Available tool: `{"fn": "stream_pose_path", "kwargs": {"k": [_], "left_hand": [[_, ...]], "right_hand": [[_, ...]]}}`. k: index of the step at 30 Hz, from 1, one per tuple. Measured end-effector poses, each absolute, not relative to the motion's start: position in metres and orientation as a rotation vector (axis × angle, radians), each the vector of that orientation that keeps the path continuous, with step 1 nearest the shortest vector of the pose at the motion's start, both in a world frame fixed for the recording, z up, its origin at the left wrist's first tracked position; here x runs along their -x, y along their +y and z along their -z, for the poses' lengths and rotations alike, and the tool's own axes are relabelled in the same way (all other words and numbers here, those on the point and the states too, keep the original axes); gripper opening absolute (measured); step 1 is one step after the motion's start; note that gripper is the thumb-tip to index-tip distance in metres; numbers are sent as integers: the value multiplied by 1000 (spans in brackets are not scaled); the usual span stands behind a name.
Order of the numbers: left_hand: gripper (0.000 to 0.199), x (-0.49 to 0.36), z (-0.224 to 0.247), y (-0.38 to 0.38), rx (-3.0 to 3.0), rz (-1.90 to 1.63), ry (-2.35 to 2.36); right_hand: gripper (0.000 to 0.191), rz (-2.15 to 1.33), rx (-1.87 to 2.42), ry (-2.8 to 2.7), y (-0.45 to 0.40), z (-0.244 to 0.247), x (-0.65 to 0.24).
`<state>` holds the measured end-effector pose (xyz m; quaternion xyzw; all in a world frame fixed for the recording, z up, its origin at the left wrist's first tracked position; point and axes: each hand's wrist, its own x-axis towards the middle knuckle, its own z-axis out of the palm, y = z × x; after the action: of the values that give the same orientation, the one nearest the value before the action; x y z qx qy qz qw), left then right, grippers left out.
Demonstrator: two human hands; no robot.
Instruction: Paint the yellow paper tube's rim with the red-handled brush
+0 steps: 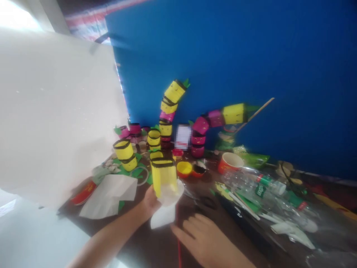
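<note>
My left hand (152,200) grips the lower left side of a yellow cup (164,178) with a black band around its rim. A pale, see-through part shows on the cup's near side, and most of my gripping fingers are hidden behind it. Just under the cup is a piece of white paper (164,217); whether it is attached cannot be made out. My right hand (200,236) is low over the table beside that paper, index finger stretched out, the other fingers loosely bent, with nothing visible in it.
Curved stacks of yellow and magenta cups (166,128) rise at the back before a blue panel (237,56). A paper tub (231,162), plastic bottles (259,186) and scraps lie right. Left are a white sheet (108,195), a tape roll (143,180) and another yellow cup (124,152).
</note>
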<state>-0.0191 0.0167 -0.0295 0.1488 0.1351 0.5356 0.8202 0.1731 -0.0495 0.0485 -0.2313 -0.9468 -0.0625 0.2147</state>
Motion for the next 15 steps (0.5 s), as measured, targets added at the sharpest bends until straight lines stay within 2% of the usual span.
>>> {"fn": "stream_pose_path", "kwargs": {"k": [5, 10, 15], "left_hand": [[8, 17, 16, 7, -275, -1200, 377], [22, 20, -3, 5, -337, -1025, 371], [7, 27, 22, 13, -342, -1116, 386]], "right_hand": [[25, 503, 590, -2538, -52, -27, -169], [27, 544, 568, -2401, -35, -33, -197], [20, 477, 882, -2031, -8, -41, -220]]}}
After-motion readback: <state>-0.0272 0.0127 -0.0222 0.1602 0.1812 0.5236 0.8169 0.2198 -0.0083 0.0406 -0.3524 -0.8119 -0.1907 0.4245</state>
